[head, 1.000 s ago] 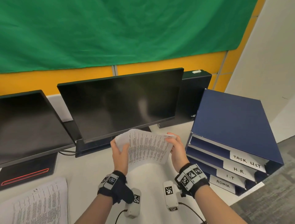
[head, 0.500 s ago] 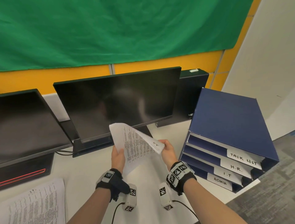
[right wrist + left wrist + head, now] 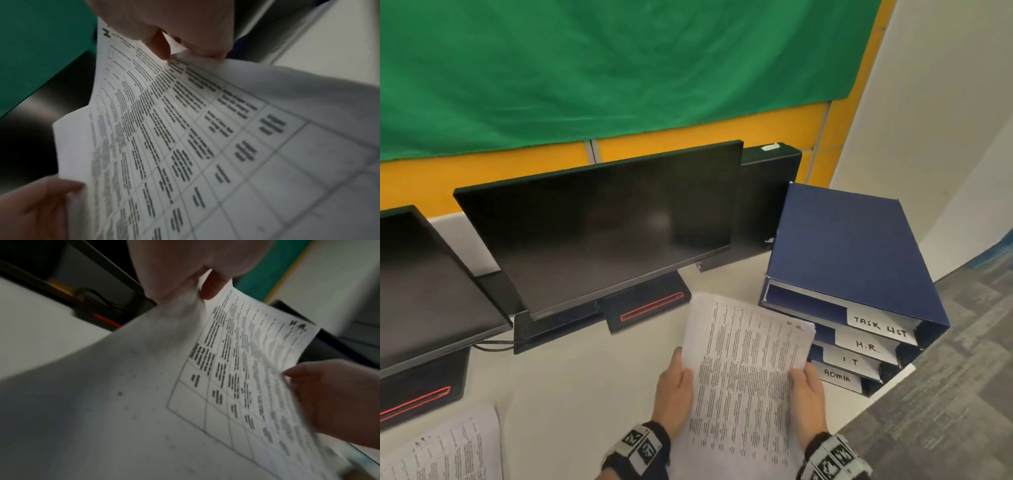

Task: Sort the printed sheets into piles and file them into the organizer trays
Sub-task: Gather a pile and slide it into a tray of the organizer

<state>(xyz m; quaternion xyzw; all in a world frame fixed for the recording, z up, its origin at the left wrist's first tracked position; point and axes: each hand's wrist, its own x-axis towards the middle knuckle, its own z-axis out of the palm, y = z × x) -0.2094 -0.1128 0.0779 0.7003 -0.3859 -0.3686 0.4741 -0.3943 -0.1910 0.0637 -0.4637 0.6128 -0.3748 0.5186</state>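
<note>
Sheets [image 3: 746,377] hung above the desk [image 3: 571,394], just left of the organizer [image 3: 859,260], my left hand [image 3: 674,394] and right hand [image 3: 806,397] pinching opposite edges. Top corner seemingly read H.R.; I judged it best to square the edges, keep them taut, then feed them level into the H.R. tray [image 3: 866,344].

The printed sheets [image 3: 743,380] are a thin white bundle covered in ruled tables of small dark text, held above the desk and tilted, their far corner — marked with a faint handwritten "H.R." — lying just before the organizer [image 3: 856,274]. The organizer is a dark blue box of four stacked trays, its white tabs lettered TASK LIST, H.R., I T and ADMIN from top down. A second pile of printed sheets [image 3: 448,448] lies flat on the desk — well apart, at the near left.
</note>
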